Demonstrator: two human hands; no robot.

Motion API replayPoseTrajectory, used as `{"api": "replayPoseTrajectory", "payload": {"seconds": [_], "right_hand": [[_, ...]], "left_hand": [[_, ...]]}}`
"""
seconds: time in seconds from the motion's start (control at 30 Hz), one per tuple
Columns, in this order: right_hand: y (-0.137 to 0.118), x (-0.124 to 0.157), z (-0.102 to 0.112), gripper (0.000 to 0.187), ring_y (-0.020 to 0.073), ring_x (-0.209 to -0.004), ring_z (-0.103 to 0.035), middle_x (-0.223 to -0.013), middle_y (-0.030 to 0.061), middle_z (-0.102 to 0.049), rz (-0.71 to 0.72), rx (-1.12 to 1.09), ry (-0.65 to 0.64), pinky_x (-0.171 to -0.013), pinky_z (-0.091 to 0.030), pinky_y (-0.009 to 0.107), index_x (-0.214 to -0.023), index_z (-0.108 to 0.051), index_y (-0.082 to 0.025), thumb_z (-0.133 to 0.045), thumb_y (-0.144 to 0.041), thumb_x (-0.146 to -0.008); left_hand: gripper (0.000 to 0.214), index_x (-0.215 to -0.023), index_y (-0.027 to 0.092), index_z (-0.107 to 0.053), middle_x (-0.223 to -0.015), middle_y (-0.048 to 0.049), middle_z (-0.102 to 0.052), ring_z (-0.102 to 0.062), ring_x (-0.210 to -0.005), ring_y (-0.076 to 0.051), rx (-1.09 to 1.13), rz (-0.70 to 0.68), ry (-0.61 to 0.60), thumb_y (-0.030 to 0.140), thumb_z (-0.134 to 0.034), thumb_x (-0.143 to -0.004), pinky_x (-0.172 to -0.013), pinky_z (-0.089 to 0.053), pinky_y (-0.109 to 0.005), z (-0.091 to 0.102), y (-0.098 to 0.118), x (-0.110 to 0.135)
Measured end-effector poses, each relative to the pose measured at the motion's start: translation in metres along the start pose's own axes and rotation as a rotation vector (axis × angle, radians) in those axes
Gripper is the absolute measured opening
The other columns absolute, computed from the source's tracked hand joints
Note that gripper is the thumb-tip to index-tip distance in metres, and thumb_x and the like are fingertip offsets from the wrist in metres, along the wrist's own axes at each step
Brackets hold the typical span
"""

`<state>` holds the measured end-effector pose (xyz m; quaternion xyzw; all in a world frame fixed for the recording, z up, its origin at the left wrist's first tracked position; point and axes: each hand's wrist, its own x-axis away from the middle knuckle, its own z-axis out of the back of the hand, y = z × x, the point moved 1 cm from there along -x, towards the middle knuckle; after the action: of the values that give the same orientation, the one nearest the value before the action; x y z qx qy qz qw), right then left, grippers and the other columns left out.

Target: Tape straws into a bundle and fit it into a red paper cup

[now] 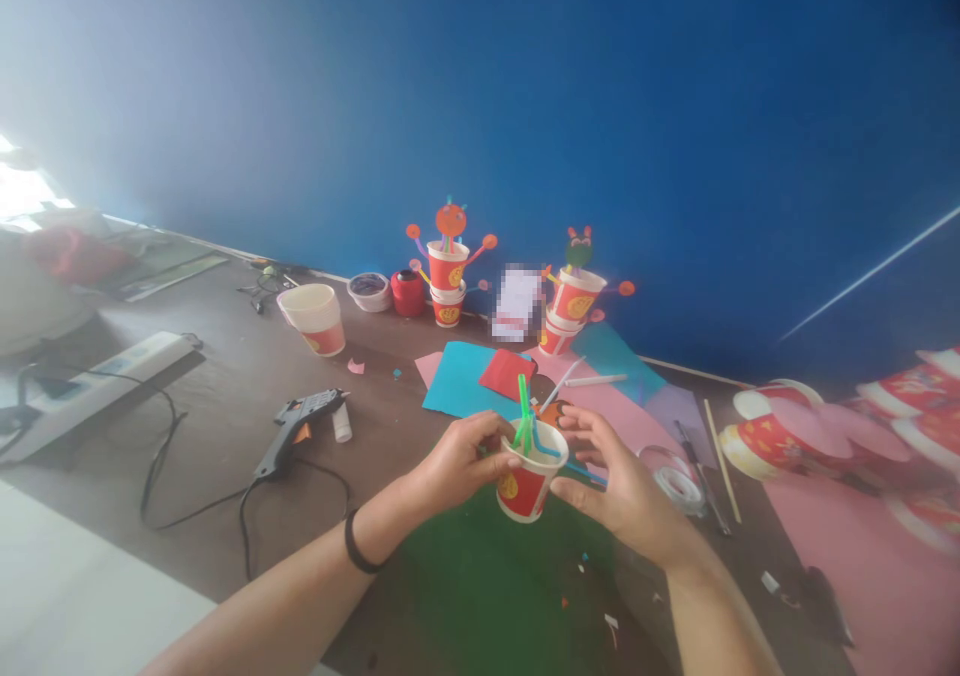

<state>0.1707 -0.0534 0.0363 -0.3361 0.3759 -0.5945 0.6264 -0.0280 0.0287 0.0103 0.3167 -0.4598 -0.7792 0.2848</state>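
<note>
A red and white paper cup (531, 496) is held upright over a dark green sheet (480, 566). Green drinking straws (523, 401) and a blue straw (547, 447) stand inside it, and another blue straw (586, 473) sticks out at its right. My left hand (466, 461), with a black band on the wrist, pinches the cup's left rim between thumb and fingers. My right hand (619, 486) is beside the cup's right side, fingers spread and thumb close to the wall; whether it touches is hard to tell.
Two stacked-cup figures (448, 268) (574, 301) stand by the blue wall. A glue gun (300, 431) with its cord lies left, near a power strip (97, 396) and a nested cup stack (321, 326). Coloured paper (461, 381), tape (679, 489) and decorated cups (795, 421) lie around.
</note>
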Motion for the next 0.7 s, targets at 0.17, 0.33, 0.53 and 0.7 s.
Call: {"api": "replayPoseTrajectory", "payload": {"seconds": [0.17, 0.33, 0.53, 0.7], "right_hand": [[0.009, -0.004, 0.001, 0.018, 0.0189, -0.083, -0.062, -0.089, 0.0026, -0.066, -0.095, 0.047, -0.010, -0.075, -0.050, 0.031, -0.092, -0.057, -0.022, -0.057, -0.038, -0.082], [0.009, -0.006, -0.006, 0.015, 0.0154, -0.069, -0.060, -0.074, -0.0015, -0.065, -0.156, 0.137, 0.023, -0.063, -0.046, 0.025, -0.079, -0.057, -0.022, -0.054, -0.036, -0.083], [0.012, 0.001, -0.011, 0.015, 0.0150, -0.064, -0.061, -0.069, -0.0023, -0.066, -0.159, 0.155, 0.092, -0.060, -0.045, 0.024, -0.074, -0.054, -0.021, -0.054, -0.034, -0.082], [0.003, 0.008, -0.017, 0.012, 0.0156, -0.067, -0.064, -0.072, -0.0018, -0.068, -0.138, 0.150, 0.093, -0.062, -0.047, 0.023, -0.080, -0.057, -0.022, -0.052, -0.032, -0.084]], "left_hand": [[0.030, -0.082, 0.015, -0.055, -0.073, -0.0005, -0.051, -0.045, -0.068, -0.011, 0.030, 0.018, -0.001, 0.045, -0.056, -0.081, -0.061, -0.037, -0.021, -0.001, -0.007, -0.001], [0.032, -0.080, 0.015, -0.053, -0.073, 0.0011, -0.048, -0.044, -0.066, -0.011, -0.001, 0.000, -0.017, 0.043, -0.066, -0.073, -0.058, -0.038, -0.020, -0.002, -0.008, -0.001], [0.020, -0.086, 0.015, -0.052, -0.081, -0.0004, -0.046, -0.047, -0.070, -0.011, -0.028, 0.028, -0.055, 0.028, -0.062, -0.074, -0.057, -0.042, -0.020, 0.000, 0.002, 0.000], [0.042, -0.097, 0.016, -0.058, -0.090, -0.0047, -0.053, -0.052, -0.081, -0.018, -0.128, -0.006, -0.132, 0.038, -0.074, -0.064, -0.068, -0.047, -0.027, -0.003, 0.007, 0.000]]}}
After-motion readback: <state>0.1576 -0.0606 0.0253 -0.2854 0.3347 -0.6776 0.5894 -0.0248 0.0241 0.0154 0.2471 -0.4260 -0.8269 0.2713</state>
